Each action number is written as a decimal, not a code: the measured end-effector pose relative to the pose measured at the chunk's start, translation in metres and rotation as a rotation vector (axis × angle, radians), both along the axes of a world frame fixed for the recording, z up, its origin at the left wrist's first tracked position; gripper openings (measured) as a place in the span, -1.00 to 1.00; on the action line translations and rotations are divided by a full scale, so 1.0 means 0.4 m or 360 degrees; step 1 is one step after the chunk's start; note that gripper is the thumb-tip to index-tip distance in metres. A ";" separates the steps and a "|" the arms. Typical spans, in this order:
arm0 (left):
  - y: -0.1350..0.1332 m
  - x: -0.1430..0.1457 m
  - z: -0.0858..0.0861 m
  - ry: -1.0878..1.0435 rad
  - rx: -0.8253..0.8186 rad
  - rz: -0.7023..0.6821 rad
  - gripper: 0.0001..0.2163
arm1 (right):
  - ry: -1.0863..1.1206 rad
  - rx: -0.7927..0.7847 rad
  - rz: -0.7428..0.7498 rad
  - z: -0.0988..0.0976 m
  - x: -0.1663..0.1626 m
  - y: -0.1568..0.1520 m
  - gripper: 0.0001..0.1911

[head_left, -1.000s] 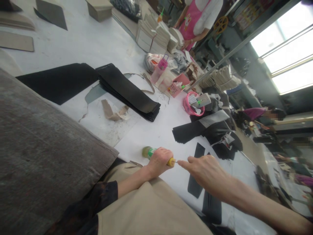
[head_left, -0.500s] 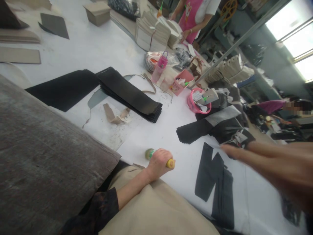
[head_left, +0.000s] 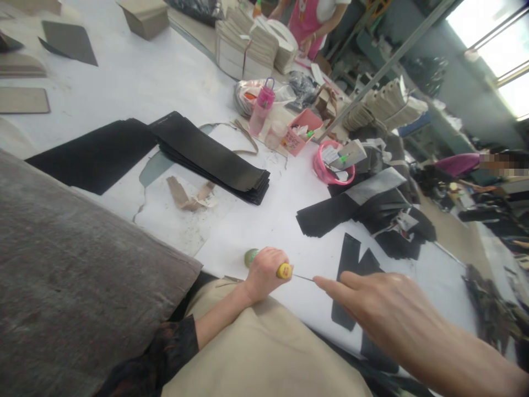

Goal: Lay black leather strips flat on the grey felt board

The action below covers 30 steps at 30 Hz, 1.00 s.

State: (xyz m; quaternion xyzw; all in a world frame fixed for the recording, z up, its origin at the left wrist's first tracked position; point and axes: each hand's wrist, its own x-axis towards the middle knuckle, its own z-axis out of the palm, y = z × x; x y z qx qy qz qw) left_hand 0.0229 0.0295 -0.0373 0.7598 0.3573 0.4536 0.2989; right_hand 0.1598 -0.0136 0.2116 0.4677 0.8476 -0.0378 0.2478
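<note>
My left hand (head_left: 268, 273) is closed around a small green bottle (head_left: 250, 258) with a yellow cap (head_left: 284, 271). The bottle is tilted, its cap facing right and its base showing on the left side of my fist. My right hand (head_left: 384, 300) reaches in from the right with its fingers closed on a thin, dark, rod-like tool (head_left: 303, 277). The tool's far end is at or just beside the cap; I cannot tell whether it touches. Its other end is hidden in my fingers. Black strips (head_left: 346, 275) lie partly behind my right hand.
Across the white table (head_left: 231, 226) lie a stack of black strips (head_left: 215, 157), a pink basket (head_left: 320, 171), a pink box (head_left: 305, 127) and a pink bottle (head_left: 262, 110). A grey-brown board (head_left: 82, 275) fills the left. A person in a pink apron (head_left: 303, 25) stands at the far side.
My right hand has come in leftward and down to the bottle, and the thin tool now shows between it and the cap. My left hand still grips the bottle. The view has shifted slightly.
</note>
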 end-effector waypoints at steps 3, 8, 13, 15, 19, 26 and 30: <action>0.001 -0.001 -0.003 0.0003 -0.0007 -0.0010 -0.88 | 0.0031 0.0011 0.0011 -0.010 -0.011 0.006 -0.43; 0.001 -0.001 -0.006 0.0008 -0.0018 -0.0016 -0.89 | 0.0004 0.0018 0.0014 -0.025 -0.022 0.014 -0.48; 0.001 -0.003 -0.003 0.0013 -0.0039 -0.0027 -0.89 | -0.0060 0.0047 0.0077 -0.036 -0.026 0.020 -0.47; 0.002 -0.004 0.000 0.0017 -0.0046 -0.0024 -0.89 | -0.0058 0.0072 0.0098 -0.040 -0.025 0.022 -0.45; 0.005 -0.004 0.004 0.0026 -0.0051 -0.0012 -0.89 | -0.0012 0.0127 0.0109 -0.045 -0.018 0.025 -0.43; 0.004 0.001 -0.003 0.0022 -0.0028 -0.0015 -0.89 | -0.0085 0.0088 0.0166 -0.047 -0.027 0.038 -0.52; 0.005 0.003 -0.004 0.0017 -0.0032 -0.0012 -0.86 | -0.0146 0.0058 0.0216 -0.044 -0.047 0.039 -0.57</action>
